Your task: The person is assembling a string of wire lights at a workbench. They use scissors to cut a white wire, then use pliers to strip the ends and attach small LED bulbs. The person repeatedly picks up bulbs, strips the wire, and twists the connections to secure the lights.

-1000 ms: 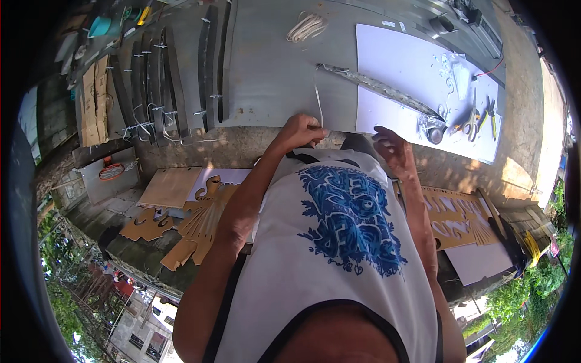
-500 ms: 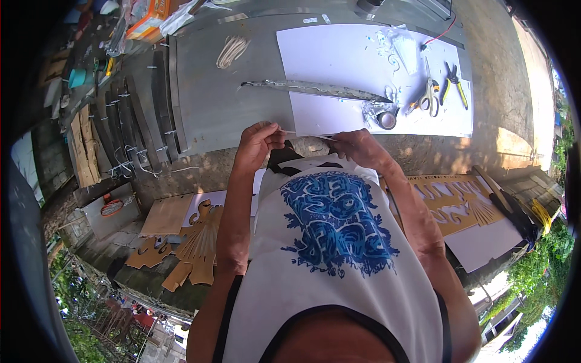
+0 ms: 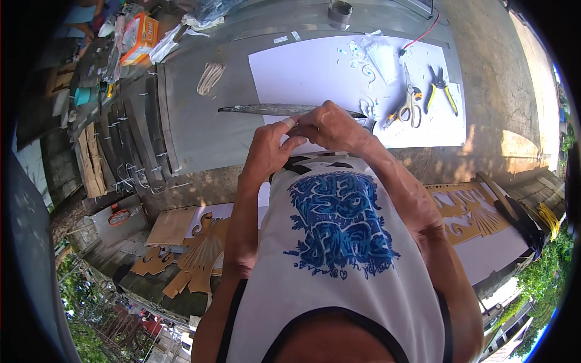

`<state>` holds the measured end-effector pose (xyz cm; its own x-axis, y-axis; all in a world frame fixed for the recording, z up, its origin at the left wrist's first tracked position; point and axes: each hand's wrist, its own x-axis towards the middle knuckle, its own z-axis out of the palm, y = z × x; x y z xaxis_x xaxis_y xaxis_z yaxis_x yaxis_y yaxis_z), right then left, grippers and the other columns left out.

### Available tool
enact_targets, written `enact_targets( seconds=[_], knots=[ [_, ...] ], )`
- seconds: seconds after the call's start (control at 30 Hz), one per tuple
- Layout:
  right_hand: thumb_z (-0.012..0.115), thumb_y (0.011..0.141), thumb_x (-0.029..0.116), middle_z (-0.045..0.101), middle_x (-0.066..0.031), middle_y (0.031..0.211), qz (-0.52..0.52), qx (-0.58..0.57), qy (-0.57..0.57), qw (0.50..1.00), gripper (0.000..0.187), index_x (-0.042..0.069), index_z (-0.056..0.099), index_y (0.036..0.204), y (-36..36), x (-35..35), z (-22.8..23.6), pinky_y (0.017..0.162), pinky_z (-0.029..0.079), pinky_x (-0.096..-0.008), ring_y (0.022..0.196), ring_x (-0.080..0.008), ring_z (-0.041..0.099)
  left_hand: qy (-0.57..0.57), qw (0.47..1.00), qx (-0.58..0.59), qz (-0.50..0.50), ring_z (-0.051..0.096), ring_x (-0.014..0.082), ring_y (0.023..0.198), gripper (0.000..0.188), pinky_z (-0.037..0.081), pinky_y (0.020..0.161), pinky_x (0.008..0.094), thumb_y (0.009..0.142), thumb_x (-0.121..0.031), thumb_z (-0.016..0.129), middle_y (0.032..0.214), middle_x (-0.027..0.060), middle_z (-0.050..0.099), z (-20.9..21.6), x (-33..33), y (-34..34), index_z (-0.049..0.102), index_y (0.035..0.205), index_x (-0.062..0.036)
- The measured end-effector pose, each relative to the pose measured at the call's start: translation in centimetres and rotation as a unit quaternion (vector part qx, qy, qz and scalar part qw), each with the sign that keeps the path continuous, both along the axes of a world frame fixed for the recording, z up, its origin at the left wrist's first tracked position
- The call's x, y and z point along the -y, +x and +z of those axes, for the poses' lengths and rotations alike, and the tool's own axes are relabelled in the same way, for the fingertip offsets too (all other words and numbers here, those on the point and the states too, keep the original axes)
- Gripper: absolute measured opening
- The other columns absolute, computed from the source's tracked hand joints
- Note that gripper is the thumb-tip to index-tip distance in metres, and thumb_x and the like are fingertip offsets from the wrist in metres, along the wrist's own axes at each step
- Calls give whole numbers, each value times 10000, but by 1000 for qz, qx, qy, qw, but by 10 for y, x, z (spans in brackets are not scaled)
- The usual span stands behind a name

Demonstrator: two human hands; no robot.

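My left hand (image 3: 270,145) and my right hand (image 3: 331,128) meet at the near edge of the table, thumbs and fingers closed in a pinch. Between them is a thin white cord, now mostly hidden by the fingers. Just beyond my hands lies a long, narrow grey strip (image 3: 257,109) with pointed ends, partly covered by my right hand. Under its right part spreads a large white sheet (image 3: 302,69). Scissors (image 3: 413,110) and yellow-and-black pliers (image 3: 442,94) rest on the sheet, to the right of my hands.
A bundle of pale cord (image 3: 210,78) lies on the grey table (image 3: 227,136). Small plastic bits and clear packets (image 3: 380,60) are scattered on the sheet. Several dark strips (image 3: 130,139) lean at the left. Behind me are cut brown ornamental panels (image 3: 203,245). A dark cup (image 3: 340,13) stands far back.
My hands have come together and moved slightly away from me; the white cord stretched between them before is now mostly hidden. The view has shifted, and my right hand now covers the tape roll.
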<state>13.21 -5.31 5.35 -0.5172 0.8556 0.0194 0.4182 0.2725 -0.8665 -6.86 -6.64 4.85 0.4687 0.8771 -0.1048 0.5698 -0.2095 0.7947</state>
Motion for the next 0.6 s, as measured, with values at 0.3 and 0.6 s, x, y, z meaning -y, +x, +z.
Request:
enact_targets(
  seconds=[0.3, 0.6],
  knots=[
    [728, 859, 142, 706, -116, 817, -119, 19, -138, 983, 291, -23, 700, 1098, 37, -24, -11, 620, 534, -316, 635, -174, 648, -110, 978, 144, 101, 491, 63, 560, 234, 424, 518, 223, 992, -178, 614, 758, 44, 710, -27, -28, 9, 702, 1123, -5],
    [839, 728, 305, 652, -130, 1088, 35, 300, 23, 953, 765, 97, 469, 1365, 31, 26, -60, 876, 528, -474, 1075, -338, 626, -100, 971, 155, 153, 517, 61, 542, 244, 411, 502, 219, 987, -250, 637, 701, 39, 691, -20, -31, 11, 703, 1091, -40]
  ],
)
